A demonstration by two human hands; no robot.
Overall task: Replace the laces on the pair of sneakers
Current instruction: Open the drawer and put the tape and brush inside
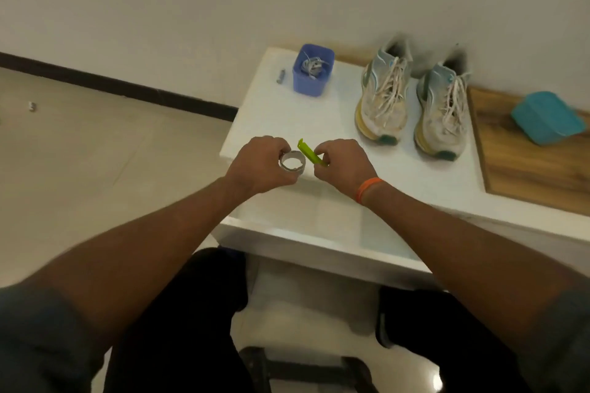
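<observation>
Two worn white sneakers stand side by side on the white table, the left one and the right one, both laced with off-white laces. A blue cup at the back holds coiled white laces. My left hand grips a small roll of clear tape near the table's left front. My right hand pinches a flat lime-green tool right beside the roll.
A wooden board lies at the right with a teal lidded box on it. A small grey item sits left of the blue cup. Beige floor tiles lie to the left, and a dark stool is below my knees.
</observation>
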